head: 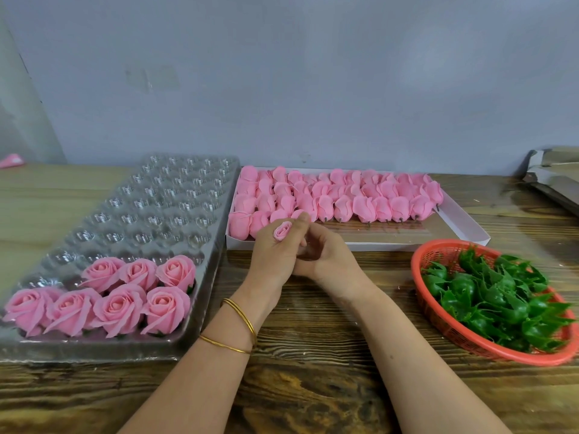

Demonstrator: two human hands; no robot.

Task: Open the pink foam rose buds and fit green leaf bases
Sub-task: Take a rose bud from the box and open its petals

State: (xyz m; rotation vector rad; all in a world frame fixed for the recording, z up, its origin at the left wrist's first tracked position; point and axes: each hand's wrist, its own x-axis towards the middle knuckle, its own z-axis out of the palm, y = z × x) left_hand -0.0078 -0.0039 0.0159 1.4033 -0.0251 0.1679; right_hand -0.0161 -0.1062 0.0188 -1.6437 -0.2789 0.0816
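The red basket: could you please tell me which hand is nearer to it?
Right. The right hand sits left of the red basket; the left hand, holding a bud, lies farther left.

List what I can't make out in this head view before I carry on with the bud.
Rose bud: lower part and base hidden inside the left hand, head view.
Right hand: fingertips tucked behind the left hand, head view; whether it holds anything is unclear.
Red basket: cut off by the right edge, head view.
Pink thing at the left edge: cut off, too small to identify, head view.
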